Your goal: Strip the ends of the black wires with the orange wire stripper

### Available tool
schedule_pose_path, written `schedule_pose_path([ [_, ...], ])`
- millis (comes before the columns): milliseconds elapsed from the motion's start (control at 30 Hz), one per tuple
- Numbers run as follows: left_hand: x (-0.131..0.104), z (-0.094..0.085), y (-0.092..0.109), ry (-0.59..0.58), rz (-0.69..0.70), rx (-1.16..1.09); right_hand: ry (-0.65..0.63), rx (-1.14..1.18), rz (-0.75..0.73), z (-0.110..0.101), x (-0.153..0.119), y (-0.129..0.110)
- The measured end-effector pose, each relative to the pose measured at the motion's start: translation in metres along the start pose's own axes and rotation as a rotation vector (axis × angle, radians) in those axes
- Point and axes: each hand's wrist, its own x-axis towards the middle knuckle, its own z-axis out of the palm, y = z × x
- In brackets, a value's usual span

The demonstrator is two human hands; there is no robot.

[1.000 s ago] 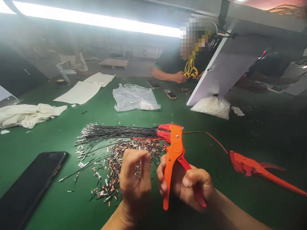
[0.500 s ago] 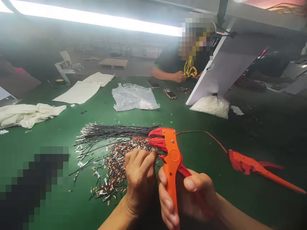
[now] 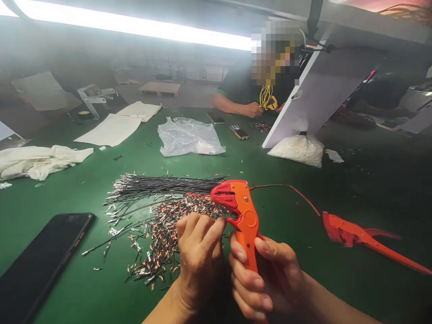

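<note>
My right hand (image 3: 266, 274) is wrapped round an orange and red wire stripper (image 3: 249, 216), its handles squeezed and its red jaws closed. Just left of the jaws is my left hand (image 3: 199, 247), fingers curled together; whatever they pinch is hidden behind them. Beyond both hands lies a bundle of black wires (image 3: 168, 183) with metal terminals at the left end. A heap of short black wire offcuts (image 3: 162, 231) with bare copper ends spreads beside my left hand.
A second wire stripper (image 3: 361, 236) lies at right, and a phone (image 3: 43, 265) at left. Farther back are a clear plastic bag (image 3: 189, 137), a filled bag (image 3: 297, 149), a white cloth (image 3: 40, 161) and a leaning panel (image 3: 324, 90). Across the table a person (image 3: 236, 90) holds yellow cable.
My right hand has squeezed the wire stripper's handles, and its jaws have gone from parted to closed. The tool has shifted slightly right. My left hand has barely moved.
</note>
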Motion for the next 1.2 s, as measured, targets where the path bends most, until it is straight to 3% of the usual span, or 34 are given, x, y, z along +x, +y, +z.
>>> schedule_pose_path([
  [167,0.001,-0.001,0.003,-0.030,-0.014,-0.013,-0.044,-0.034,0.000,-0.005,0.000,0.005],
  [367,0.001,-0.002,0.005,-0.032,-0.053,-0.014,-0.009,-0.051,-0.017,-0.010,0.000,0.011],
  [767,-0.001,-0.003,0.012,-0.013,-0.117,-0.061,0.000,-0.078,-0.058,0.001,-0.002,0.016],
  [1000,0.001,-0.005,0.011,0.027,-0.073,-0.037,0.001,-0.079,-0.053,0.000,-0.002,0.015],
  [1200,0.001,-0.004,0.008,0.010,-0.073,0.010,-0.089,0.097,-0.023,-0.015,0.002,0.005],
])
